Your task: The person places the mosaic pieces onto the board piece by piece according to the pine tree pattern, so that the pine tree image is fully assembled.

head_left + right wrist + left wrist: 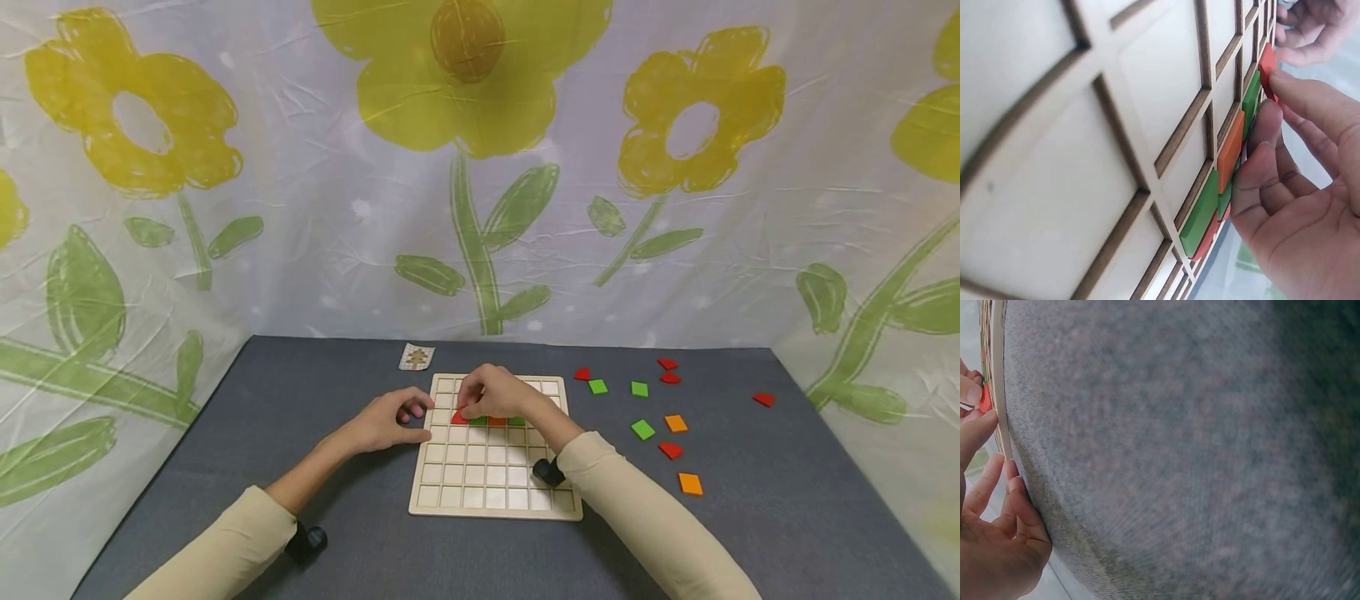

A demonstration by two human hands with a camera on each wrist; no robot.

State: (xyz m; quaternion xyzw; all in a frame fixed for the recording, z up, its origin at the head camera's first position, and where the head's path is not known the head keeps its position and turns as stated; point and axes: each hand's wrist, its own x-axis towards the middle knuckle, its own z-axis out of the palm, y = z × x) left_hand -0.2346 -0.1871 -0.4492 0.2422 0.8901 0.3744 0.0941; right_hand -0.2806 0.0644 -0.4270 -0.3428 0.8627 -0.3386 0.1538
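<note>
A light wooden grid board (454, 476) with square cells lies on the table. My right hand (495, 392) reaches over its upper part and pinches a red tile (1268, 62) at the left end of a row. Beside that tile, a green tile (1251, 103), an orange tile (1231, 145) and another green tile (1200, 212) sit in cells. More green and red tiles behind them are partly hidden by the hand. At the board's left edge my left hand (386, 421) rests its thumb and fingertips against the rim, fingers loosely bent.
To the right of the board lie loose red tiles (671, 450), green tiles (642, 429) and orange tiles (691, 484). A small patterned card (416, 357) lies behind the board. The dark grey table (360, 533) ends at a flower-printed cloth (322, 250).
</note>
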